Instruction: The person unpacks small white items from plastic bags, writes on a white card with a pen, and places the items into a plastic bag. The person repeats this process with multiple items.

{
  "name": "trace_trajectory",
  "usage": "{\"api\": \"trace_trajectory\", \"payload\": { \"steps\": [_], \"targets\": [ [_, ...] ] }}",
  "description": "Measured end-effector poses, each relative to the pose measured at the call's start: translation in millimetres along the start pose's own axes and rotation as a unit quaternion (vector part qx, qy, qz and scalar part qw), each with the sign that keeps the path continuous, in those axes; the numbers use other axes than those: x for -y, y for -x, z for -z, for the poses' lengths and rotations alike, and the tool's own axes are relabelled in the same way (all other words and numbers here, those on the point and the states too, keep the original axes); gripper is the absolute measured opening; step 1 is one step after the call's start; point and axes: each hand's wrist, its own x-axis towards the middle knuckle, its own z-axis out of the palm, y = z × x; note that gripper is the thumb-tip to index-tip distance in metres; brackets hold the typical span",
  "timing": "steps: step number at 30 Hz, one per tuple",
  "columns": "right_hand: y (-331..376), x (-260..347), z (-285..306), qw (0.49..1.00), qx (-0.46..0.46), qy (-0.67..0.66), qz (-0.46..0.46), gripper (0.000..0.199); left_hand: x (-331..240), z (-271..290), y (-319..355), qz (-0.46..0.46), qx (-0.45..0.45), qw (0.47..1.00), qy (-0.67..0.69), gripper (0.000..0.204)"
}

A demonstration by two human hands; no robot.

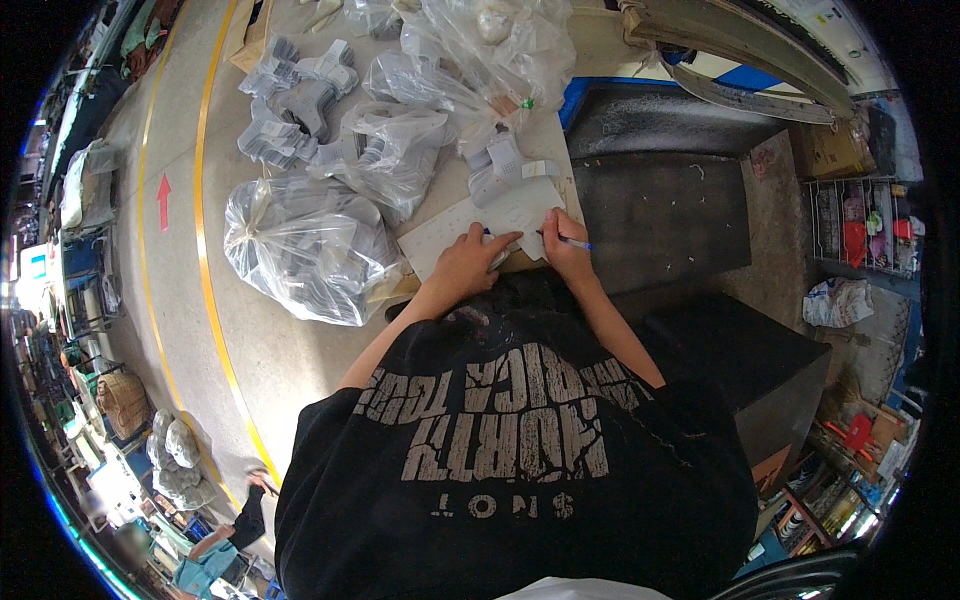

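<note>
My right hand (568, 246) is closed around a blue pen (575, 242), its tip down at a white paper pad (522, 208) near the table's front edge. A sheet of the pad is partly lifted and curls at the right. My left hand (470, 262) lies on the pad's left part (424, 243), thumb and forefinger spread apart. A small blue piece shows between these fingers; I cannot tell what it is. Just beyond the pad sit grey moulded parts (506, 166), stacked together.
Clear plastic bags of grey parts (310, 250) crowd the table's left side, beside loose grey parts (290, 100). A dark, open-topped bin (660, 205) stands at the right. Yellow lines mark the floor (180, 130) at left. Another person's arm (215, 540) shows at lower left.
</note>
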Motion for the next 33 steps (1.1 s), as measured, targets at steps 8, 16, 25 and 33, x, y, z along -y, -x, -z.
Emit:
{"api": "trace_trajectory", "payload": {
  "steps": [8,16,25,33],
  "targets": [
    [-0.4,-1.0,-1.2,1.000,-0.016,0.009,-0.004,0.031,-1.7,2.6,-0.1,0.001,0.006,1.000,-0.005,0.090],
    [-0.4,-6.9,-3.6,0.999,-0.017,0.034,0.006,0.028,1.7,-1.7,-0.8,-0.003,0.000,1.000,-0.005,0.090],
    [-1.3,2.2,-1.6,0.999,-0.029,0.019,-0.032,0.028,3.3,-3.0,-1.1,-0.001,-0.002,1.000,-0.005,0.088],
    [-3.3,3.6,0.6,0.996,-0.038,-0.004,-0.081,0.030,5.2,-5.6,-3.7,0.001,-0.002,1.000,-0.014,0.087]
  ]
}}
